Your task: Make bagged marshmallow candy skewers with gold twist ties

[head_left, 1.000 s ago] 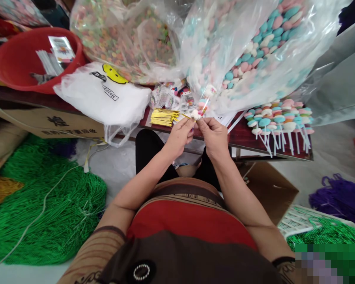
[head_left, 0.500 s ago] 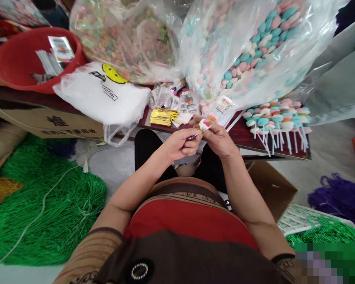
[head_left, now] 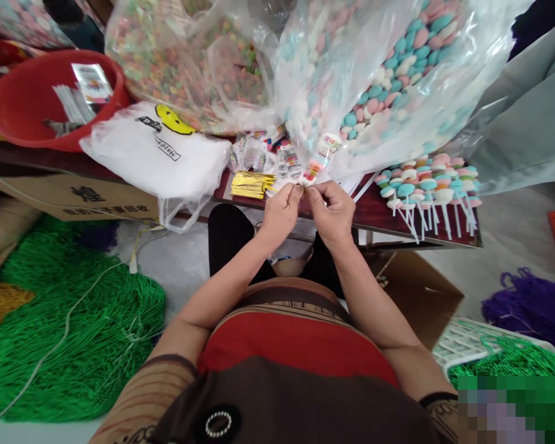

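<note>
My left hand (head_left: 281, 213) and my right hand (head_left: 333, 209) meet at the front edge of a dark red table (head_left: 379, 213). Both pinch the lower end of a small clear packet of pastel candy on a stick (head_left: 315, 164), which points up and away from me. A stack of gold twist ties (head_left: 252, 183) lies just left of my left hand. Small printed clear bags (head_left: 263, 157) are heaped behind it. A row of candy sticks (head_left: 428, 185) lies to the right of my right hand.
Big clear bags of pastel candy (head_left: 388, 80) and of small coloured sweets (head_left: 185, 61) fill the table's back. A white smiley bag (head_left: 157, 154) and a red basin (head_left: 41, 102) sit left. Green bead strings (head_left: 74, 320) and a cardboard box (head_left: 420, 296) lie on the floor.
My hands dropped toward me with the packet tilted right, then rose back to the table edge. The packet now stands upright again between both pinches.
</note>
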Action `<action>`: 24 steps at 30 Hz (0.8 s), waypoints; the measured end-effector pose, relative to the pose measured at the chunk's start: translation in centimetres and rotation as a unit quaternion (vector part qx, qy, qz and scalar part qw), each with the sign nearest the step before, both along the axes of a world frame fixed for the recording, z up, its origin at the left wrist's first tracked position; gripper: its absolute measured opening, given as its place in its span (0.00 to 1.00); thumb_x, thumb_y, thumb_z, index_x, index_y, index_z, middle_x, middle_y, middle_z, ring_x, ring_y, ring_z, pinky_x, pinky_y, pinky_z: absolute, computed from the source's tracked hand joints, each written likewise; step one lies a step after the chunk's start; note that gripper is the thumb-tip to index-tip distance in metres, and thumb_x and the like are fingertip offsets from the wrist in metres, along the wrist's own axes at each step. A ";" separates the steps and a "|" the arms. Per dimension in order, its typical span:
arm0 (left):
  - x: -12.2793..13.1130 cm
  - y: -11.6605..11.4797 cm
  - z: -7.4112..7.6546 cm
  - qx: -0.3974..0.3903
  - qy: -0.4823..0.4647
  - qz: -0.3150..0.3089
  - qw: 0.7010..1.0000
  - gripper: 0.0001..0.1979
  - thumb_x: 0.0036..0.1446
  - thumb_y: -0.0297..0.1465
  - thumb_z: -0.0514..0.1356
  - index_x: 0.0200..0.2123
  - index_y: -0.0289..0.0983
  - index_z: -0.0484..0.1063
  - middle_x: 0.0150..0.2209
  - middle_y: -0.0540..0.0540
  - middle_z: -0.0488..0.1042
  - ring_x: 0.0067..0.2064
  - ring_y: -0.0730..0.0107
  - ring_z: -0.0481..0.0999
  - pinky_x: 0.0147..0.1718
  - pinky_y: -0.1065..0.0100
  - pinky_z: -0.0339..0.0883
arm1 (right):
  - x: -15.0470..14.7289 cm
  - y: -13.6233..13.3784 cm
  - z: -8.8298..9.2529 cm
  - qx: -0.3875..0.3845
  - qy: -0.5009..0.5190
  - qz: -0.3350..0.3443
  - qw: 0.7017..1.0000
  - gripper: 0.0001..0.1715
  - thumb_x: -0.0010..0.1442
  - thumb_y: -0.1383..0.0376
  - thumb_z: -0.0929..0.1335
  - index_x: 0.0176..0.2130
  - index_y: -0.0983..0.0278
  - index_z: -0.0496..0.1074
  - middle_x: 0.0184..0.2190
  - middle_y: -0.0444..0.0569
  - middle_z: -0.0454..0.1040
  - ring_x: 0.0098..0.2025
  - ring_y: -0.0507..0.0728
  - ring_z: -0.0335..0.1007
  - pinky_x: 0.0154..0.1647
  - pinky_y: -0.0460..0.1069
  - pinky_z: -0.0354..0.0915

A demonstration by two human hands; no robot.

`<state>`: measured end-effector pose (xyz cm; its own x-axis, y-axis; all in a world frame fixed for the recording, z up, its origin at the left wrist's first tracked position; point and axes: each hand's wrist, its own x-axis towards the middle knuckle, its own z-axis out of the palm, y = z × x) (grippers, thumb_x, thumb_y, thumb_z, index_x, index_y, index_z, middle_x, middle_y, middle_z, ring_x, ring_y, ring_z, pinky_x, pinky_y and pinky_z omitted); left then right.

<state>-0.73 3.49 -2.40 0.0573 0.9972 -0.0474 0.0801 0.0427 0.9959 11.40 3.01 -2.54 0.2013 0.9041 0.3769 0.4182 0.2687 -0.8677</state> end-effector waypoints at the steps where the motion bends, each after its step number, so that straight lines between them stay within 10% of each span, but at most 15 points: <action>1: -0.2 0.1 -0.2 0.027 0.029 -0.001 0.999 0.19 0.68 0.43 0.56 0.27 0.40 0.62 0.21 0.55 0.59 0.24 0.76 0.60 0.27 0.72 0.58 | 0.0 0.1 0.1 -0.006 0.020 0.004 1.000 0.15 0.61 0.56 0.69 0.27 0.60 0.74 0.26 0.43 0.72 0.31 0.53 0.67 0.38 0.50 0.65; 7: -1.7 0.8 -0.3 0.083 0.032 -0.080 0.993 0.22 0.68 0.48 0.54 0.56 0.40 0.70 0.36 0.47 0.77 0.43 0.65 0.78 0.48 0.63 0.69 | -0.2 -0.1 1.3 -0.117 0.149 0.054 0.980 0.13 0.58 0.55 0.71 0.29 0.62 0.73 0.24 0.39 0.68 0.27 0.49 0.61 0.33 0.47 0.63; 11: -2.7 1.4 1.8 0.141 -0.111 -0.151 0.972 0.31 0.60 0.52 0.61 0.61 0.42 0.70 0.59 0.43 0.75 0.66 0.56 0.68 0.65 0.56 0.61 | -0.5 -0.9 2.4 -0.141 0.179 0.102 0.968 0.16 0.57 0.53 0.73 0.29 0.62 0.72 0.23 0.39 0.69 0.26 0.49 0.60 0.32 0.46 0.63; 17: -4.6 -1.5 7.6 0.242 -0.089 -0.235 0.937 0.31 0.69 0.51 0.47 0.36 0.39 0.84 0.39 0.42 0.84 0.50 0.59 0.79 0.59 0.56 0.65 | 0.1 -0.9 4.3 -0.136 0.182 0.091 0.969 0.14 0.55 0.53 0.74 0.31 0.61 0.75 0.26 0.41 0.74 0.28 0.51 0.66 0.32 0.47 0.64; 21: -4.5 -2.7 7.3 0.194 0.065 -0.224 0.953 0.35 0.67 0.56 0.46 0.31 0.37 0.82 0.28 0.42 0.79 0.34 0.65 0.74 0.46 0.59 0.66 | 0.1 -1.4 6.8 -0.087 0.173 0.069 0.979 0.13 0.59 0.55 0.71 0.30 0.62 0.74 0.23 0.40 0.71 0.25 0.50 0.63 0.29 0.46 0.63; 24: -4.0 -1.5 6.2 0.058 -0.034 -0.165 0.984 0.43 0.61 0.65 0.40 0.28 0.36 0.78 0.24 0.44 0.74 0.30 0.67 0.70 0.35 0.63 0.66 | -0.4 -2.6 8.0 -0.024 0.109 0.093 0.989 0.10 0.61 0.61 0.70 0.28 0.62 0.73 0.24 0.42 0.72 0.25 0.50 0.66 0.29 0.46 0.64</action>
